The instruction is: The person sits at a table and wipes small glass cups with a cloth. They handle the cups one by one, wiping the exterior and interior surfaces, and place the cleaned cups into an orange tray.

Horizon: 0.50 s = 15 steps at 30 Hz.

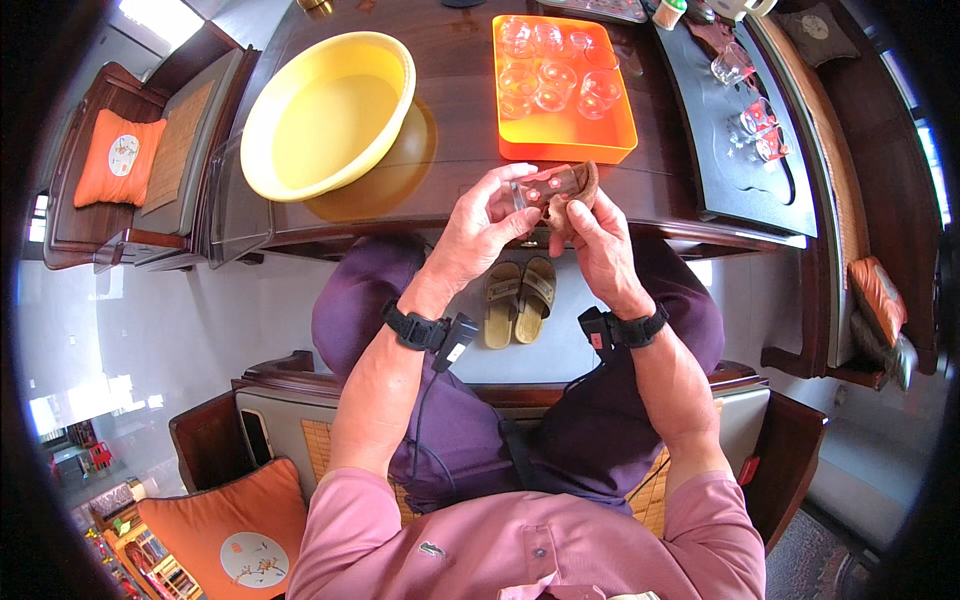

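Observation:
My left hand [480,217] holds a clear drinking glass [536,190] with red and white flower prints, tilted on its side over the table's front edge. In my right hand [604,229] is a brown cloth [585,187], wrapped over the right end of the glass. Just beyond my hands, an orange plastic tray [568,150] bears several clear glasses [557,75]. To the left stands a yellow plastic basin [330,127], which seems to hold water.
On the right, a dark tea tray [731,150] carries several glasses with red prints [759,116]. A white-and-green container [669,13] and a light pot [742,7] stand at the back right. The wooden table [450,112] lies before me; sandals [519,300] rest on the floor under it.

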Tool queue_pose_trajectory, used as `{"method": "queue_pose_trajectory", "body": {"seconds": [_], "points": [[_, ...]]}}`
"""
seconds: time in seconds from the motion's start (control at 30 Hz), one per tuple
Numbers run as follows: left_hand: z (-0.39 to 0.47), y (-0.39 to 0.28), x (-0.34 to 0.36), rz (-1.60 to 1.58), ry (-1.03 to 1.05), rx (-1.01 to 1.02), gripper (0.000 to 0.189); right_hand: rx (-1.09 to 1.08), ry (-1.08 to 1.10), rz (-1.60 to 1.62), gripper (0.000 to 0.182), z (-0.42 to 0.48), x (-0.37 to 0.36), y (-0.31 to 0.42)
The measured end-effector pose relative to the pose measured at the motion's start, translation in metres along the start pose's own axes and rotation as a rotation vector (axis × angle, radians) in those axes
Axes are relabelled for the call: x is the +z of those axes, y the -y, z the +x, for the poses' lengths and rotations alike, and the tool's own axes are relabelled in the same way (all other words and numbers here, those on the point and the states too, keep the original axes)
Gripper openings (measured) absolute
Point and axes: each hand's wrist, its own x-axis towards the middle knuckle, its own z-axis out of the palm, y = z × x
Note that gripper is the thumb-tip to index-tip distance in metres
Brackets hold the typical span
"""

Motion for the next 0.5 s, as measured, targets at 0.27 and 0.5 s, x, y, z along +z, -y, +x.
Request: {"method": "queue_pose_trajectory", "body": {"seconds": [0.27, 0.5], "points": [[0.001, 0.004, -0.011, -0.209, 0.029, -0.213, 0.052, 0.037, 0.057, -0.070, 0.030, 0.000, -0.001, 0.004], [0.001, 0.004, -0.002, -0.006, -0.037, -0.040, 0.051, 0.030, -0.021, 0.000, 0.030, 0.002, 0.003, 0.005]]}}
